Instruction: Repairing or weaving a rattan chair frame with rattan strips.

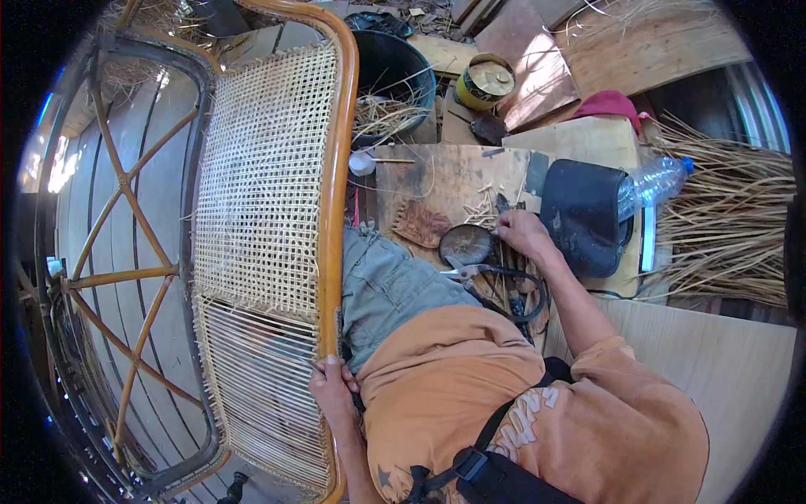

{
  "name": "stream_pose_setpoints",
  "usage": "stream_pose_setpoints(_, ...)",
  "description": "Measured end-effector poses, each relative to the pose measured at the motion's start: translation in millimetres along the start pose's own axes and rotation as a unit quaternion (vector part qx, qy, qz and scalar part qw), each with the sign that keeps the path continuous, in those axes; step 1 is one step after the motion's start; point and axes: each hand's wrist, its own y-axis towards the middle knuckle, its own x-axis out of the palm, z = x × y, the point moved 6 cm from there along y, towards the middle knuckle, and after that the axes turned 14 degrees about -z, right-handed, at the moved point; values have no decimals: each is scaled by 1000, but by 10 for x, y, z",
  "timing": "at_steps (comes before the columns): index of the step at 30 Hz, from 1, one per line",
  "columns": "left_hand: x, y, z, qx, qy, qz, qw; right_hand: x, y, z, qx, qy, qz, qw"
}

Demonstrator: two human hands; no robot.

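A rattan chair frame point(337, 168) stands at my left, with woven cane mesh point(264, 160) on its upper part and parallel cane strands point(260, 370) across the lower part. My left hand point(333, 388) is closed at the frame's near rail, beside the edge of the strands; what its fingers pinch is too small to make out. Over the wooden work board point(420, 181), my right hand point(522, 233) is closed among dark tools; what it grips is mostly hidden. Near it lie a round dark dish point(467, 246), pliers point(468, 272), a carved brown piece point(420, 223) and short pale pegs point(482, 207).
A dark bucket point(426, 71) of cane scraps and a yellow-green can point(485, 82) stand at the back. To the right are a black pouch point(582, 218), a clear plastic bottle point(656, 186), a red cap point(609, 107) and bundled cane strips point(726, 218).
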Motion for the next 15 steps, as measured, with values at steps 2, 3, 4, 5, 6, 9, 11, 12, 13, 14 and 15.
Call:
stream_pose_setpoints(2, 8, -16, 10, 1, -1, 0, 1000, -35, -26, -9, -28, 11, 25, 999)
stream_pose_setpoints(3, 15, -19, 20, 4, -3, 2, 1000, -61, -45, -7, -28, 11, 24, 999)
stream_pose_setpoints(4, 14, -19, 8, 2, -10, 3, 1000, -104, -76, 28, -5, -11, 26, 1000)
stream_pose_setpoints(5, 10, -17, -7, 2, -11, 3, 1000, -139, -104, 80, 19, -32, 28, 999)
stream_pose_setpoints(6, 3, -7, -26, 1, -21, 1, 1000, -129, -111, 139, 7, -62, 32, 998)
stream_pose_setpoints(9, -24, -5, -59, 3, -29, 0, 1000, 49, -156, 271, -79, -23, -114, 990)
stream_pose_setpoints(11, -24, 7, -62, 6, -27, 2, 1000, 64, -135, 360, -77, -12, -80, 994)
stream_pose_setpoints(12, -35, -1, -73, 0, -28, 3, 1000, 16, -182, 259, -65, -30, -87, 994)
stream_pose_setpoints(13, -38, -7, -83, -6, -30, 5, 1000, -12, -206, 213, -53, -48, -94, 993)
stream_pose_setpoints(14, -28, -14, -77, -6, -29, 4, 1000, -32, -144, 288, -66, -48, -28, 996)
stream_pose_setpoints(15, -19, -17, -56, -1, -29, 5, 1000, -57, -151, 222, -66, -48, -27, 996)
